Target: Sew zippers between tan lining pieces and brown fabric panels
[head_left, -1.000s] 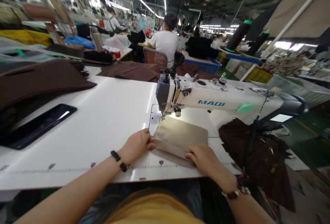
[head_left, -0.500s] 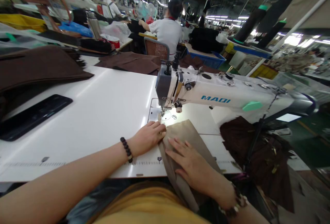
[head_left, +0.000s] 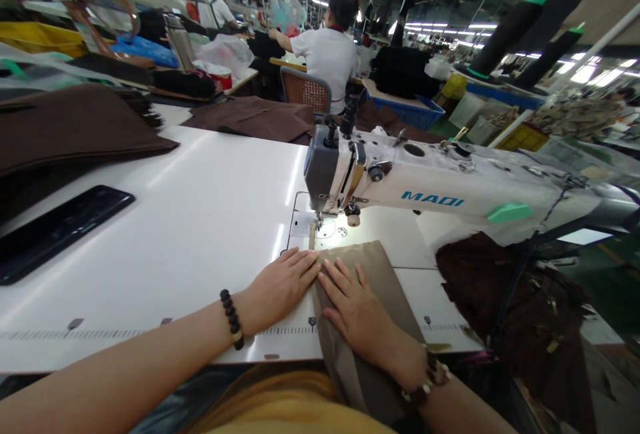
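Observation:
A piece of taupe fabric (head_left: 395, 287) lies on the white sewing table, its near part hanging over the front edge toward my lap. My right hand (head_left: 357, 311) rests flat on it with fingers spread. Beside it, my left hand (head_left: 283, 287) lies with fingers stretched out, its fingertips at the fabric's left edge. Just beyond the fingertips, a narrow pale strip (head_left: 312, 237) runs up to the needle area of the white sewing machine (head_left: 430, 184). The needle itself is too small to make out clearly.
A black phone (head_left: 65, 227) lies on the table at left, below stacked brown fabric (head_left: 75, 124). More dark brown fabric (head_left: 510, 307) hangs at right under the machine. Thread cones (head_left: 510, 34) stand at upper right. A person in white (head_left: 327, 61) sits ahead.
My right hand has slid slightly up and left on the fabric, closer to my left hand. My left fingers, bent before, are now straighter and flatter. The view has shifted slightly.

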